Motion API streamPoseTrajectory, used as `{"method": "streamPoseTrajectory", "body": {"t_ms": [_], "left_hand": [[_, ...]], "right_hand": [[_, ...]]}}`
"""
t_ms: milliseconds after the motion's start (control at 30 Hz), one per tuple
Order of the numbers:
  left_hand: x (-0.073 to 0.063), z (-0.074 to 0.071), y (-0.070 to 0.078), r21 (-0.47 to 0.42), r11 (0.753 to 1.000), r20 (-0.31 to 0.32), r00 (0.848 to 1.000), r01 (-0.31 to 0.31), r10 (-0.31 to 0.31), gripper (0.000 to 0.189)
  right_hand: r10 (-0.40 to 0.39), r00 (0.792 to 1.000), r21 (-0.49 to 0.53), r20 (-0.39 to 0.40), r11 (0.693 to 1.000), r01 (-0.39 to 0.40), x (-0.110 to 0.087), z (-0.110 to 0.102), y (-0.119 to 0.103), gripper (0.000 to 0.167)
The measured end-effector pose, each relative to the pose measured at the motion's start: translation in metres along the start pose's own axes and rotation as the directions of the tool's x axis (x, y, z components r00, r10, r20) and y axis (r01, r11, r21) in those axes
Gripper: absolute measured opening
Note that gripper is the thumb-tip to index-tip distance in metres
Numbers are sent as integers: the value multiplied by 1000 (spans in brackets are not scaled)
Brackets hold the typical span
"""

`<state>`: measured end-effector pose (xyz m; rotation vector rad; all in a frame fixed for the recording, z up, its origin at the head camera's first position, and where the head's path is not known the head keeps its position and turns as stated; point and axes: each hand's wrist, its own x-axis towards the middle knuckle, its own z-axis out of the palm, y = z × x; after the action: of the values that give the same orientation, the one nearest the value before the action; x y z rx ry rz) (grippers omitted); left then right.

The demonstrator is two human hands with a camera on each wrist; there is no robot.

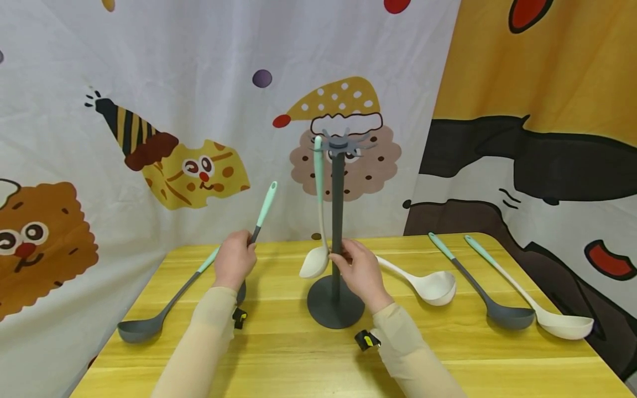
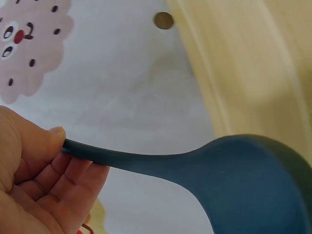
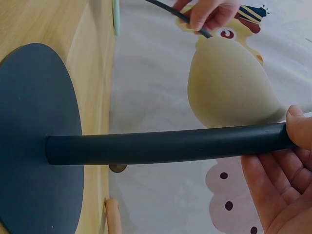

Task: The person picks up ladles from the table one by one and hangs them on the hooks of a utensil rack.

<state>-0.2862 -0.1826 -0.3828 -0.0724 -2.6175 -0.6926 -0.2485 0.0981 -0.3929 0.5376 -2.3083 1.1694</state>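
With thumb and fingers of our left hand [image 1: 235, 260] we pinch a grey ladle [image 2: 214, 170], left of the stand [image 1: 337, 221]. Our right hand [image 1: 360, 271] grasps the stand below mid-height. Beside it, a white spoon [image 1: 314, 262] hangs from the stand. Four other ladles [image 1: 434, 288] lie on the table [image 1: 278, 354].

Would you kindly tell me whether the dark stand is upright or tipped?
Upright: its round base lies flat on the table, and its pole rises vertically.
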Motion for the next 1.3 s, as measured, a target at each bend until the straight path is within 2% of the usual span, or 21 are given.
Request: {"method": "streamPoseTrajectory", "body": {"t_ms": [167,367,633,933,1033,1300], "left_hand": [[-1,-5,11,-47,998,-56,997,-50,47,4],[-3,-14,27,-89,989,-131,986,-114,102,6],[-7,-26,45,-121,977,-186,971,-177,153,8],[-15,-38,61,-191,951,-253,948,-245,193,8],[-18,-42,67,-202,940,-273,938,-275,216,9],[-24,-50,82,-217,901,-338,895,-374,290,12]], "right_hand": [[4,1000,-8,-5,1000,-4,0,0,0,19],[1,1000,-11,-4,1000,-1,0,-1,-1,19],[10,1000,-8,-8,1000,-10,0,-1,-1,18],[-3,1000,-13,-11,1000,3,0,1,1,16],[-6,1000,-15,-13,1000,5,0,1,1,16],[-6,1000,-13,-9,1000,6,0,1,1,16]]}}
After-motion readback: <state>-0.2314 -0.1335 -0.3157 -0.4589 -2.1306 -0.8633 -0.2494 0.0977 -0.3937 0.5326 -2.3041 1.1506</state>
